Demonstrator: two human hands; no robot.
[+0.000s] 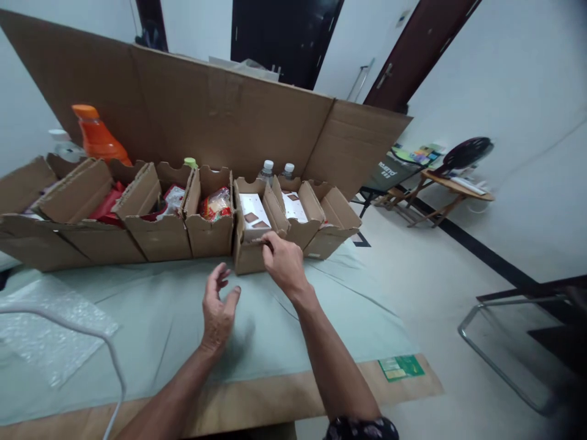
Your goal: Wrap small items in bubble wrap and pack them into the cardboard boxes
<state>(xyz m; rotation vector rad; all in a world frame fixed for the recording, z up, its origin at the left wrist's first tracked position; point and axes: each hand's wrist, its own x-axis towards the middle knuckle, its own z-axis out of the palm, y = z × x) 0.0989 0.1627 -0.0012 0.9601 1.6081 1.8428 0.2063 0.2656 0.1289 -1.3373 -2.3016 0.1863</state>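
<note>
My right hand [284, 261] is closed on the front edge of a cardboard bin [250, 260], which juts a little out of the row toward me. Inside that bin lies a white box [254, 211] with brown squares printed on it. My left hand [219, 305] hangs just above the cloth, left of the bin, fingers curved apart and holding nothing. To the right, a neighbouring cardboard bin [308, 231] contains a similar white box [294, 206]. On the left side, another bin [211, 238] holds a red and clear food packet [217, 205].
A tall cardboard panel [192, 91] stands behind the bins, with an orange bottle [101, 137] before it. Bubble wrap [55, 330] and a pale cable [92, 333] lie on the table's left. A green card [402, 368] is near the front edge; a metal-framed chair [486, 342] stands right.
</note>
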